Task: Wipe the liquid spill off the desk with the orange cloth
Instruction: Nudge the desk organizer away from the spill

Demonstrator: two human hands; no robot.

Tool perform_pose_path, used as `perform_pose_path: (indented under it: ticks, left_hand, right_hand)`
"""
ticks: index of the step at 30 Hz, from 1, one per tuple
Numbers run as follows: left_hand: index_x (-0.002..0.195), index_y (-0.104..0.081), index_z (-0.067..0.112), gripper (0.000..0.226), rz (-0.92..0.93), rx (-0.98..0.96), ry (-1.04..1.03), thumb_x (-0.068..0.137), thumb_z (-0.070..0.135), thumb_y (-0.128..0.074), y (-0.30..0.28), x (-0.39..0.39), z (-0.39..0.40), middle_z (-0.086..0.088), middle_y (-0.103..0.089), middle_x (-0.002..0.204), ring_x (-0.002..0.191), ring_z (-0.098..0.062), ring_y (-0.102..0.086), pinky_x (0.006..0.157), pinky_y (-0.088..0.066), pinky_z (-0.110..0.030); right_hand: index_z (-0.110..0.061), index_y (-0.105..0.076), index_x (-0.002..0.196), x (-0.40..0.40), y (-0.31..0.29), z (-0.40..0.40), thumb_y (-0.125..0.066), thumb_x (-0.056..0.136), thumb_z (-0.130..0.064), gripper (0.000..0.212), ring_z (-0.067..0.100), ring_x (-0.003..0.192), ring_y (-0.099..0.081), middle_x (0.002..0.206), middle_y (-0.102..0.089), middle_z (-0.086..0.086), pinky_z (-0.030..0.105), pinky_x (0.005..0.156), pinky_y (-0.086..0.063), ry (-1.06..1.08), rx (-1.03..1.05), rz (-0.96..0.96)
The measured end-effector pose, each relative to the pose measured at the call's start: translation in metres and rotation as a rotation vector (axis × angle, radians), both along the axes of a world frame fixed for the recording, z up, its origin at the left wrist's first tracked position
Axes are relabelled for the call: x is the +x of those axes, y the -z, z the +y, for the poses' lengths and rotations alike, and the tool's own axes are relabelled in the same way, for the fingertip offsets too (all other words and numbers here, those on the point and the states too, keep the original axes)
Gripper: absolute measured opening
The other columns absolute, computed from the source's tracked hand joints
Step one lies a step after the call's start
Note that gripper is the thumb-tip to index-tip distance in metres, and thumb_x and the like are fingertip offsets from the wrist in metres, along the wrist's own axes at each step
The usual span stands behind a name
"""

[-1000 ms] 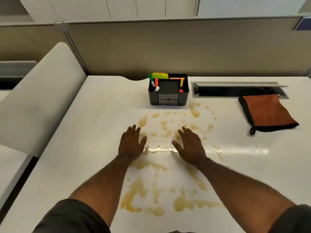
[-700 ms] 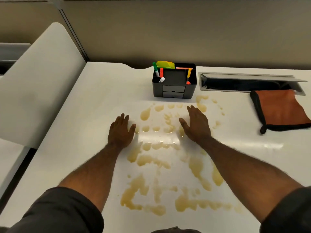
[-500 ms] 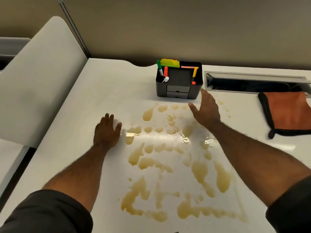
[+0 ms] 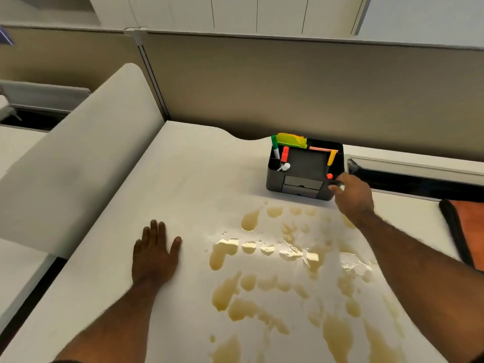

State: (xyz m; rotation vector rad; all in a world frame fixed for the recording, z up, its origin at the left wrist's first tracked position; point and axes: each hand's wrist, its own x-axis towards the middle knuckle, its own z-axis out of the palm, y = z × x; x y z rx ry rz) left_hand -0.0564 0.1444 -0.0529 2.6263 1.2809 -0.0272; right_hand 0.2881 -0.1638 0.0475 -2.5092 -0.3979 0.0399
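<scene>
Orange cloth with black trim [image 4: 471, 231] lies untouched at the desk's [image 4: 183, 179] right edge, so wiping hasn't begun: right hand [image 4: 352, 196], loosely apart, touches the black organiser [image 4: 303, 171]; left hand [image 4: 154, 254] lies flat beside the tan spill [image 4: 275, 297]; next, fetch the cloth.

Orange cloth [image 4: 471, 229] runs off the right edge; right hand [image 4: 353, 196] blurs against the organizer's [image 4: 301, 176] near corner.
</scene>
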Motion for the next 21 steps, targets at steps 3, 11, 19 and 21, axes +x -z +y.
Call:
perform_pose_path:
  ticks: [3, 11, 19, 21]
  left_hand:
    - [0.153, -0.004, 0.022, 0.072, 0.011, 0.009, -0.016, 0.093, 0.060, -0.017, 0.003, 0.001, 0.001, 0.001, 0.003, 0.163, 0.150, -0.019, 0.000, 0.120, -0.004, -0.039]
    - [0.153, -0.003, 0.025, 0.081, -0.036, 0.050, -0.039, 0.084, 0.067, -0.004, 0.004, 0.009, 0.011, 0.004, 0.005, 0.161, 0.150, -0.016, 0.000, 0.121, -0.004, -0.038]
    - [0.153, -0.007, 0.023, 0.081, -0.095, 0.075, -0.042, 0.085, 0.067, -0.008, 0.005, 0.010, 0.011, 0.005, 0.002, 0.161, 0.149, -0.015, -0.003, 0.120, -0.003, -0.037]
    - [0.153, -0.006, 0.024, 0.080, -0.098, 0.083, -0.037, 0.085, 0.068, -0.007, 0.005, 0.010, 0.010, 0.006, 0.002, 0.161, 0.149, -0.013, -0.001, 0.119, 0.000, -0.036]
  right_hand:
    - [-0.002, -0.064, 0.098, -0.004, 0.003, 0.005, -0.065, 0.091, -0.019, 0.019, 0.027, 0.076, -0.057, 0.086, -0.067, 0.015, 0.029, 0.067, -0.039, -0.003, 0.029, -0.046]
    - [-0.004, -0.065, 0.088, -0.018, -0.005, 0.063, -0.069, 0.088, -0.019, 0.015, 0.022, 0.064, -0.051, 0.074, -0.067, 0.012, 0.026, 0.055, -0.030, -0.071, 0.109, -0.149]
    - [-0.007, -0.069, 0.090, -0.029, -0.025, 0.178, -0.071, 0.085, -0.016, 0.010, 0.027, 0.074, -0.060, 0.083, -0.072, 0.012, 0.024, 0.064, -0.034, -0.188, 0.238, -0.134]
    - [-0.007, -0.069, 0.090, -0.034, -0.025, 0.204, -0.070, 0.086, -0.015, 0.008, 0.028, 0.080, -0.063, 0.087, -0.073, 0.012, 0.023, 0.066, -0.034, -0.225, 0.244, -0.106]
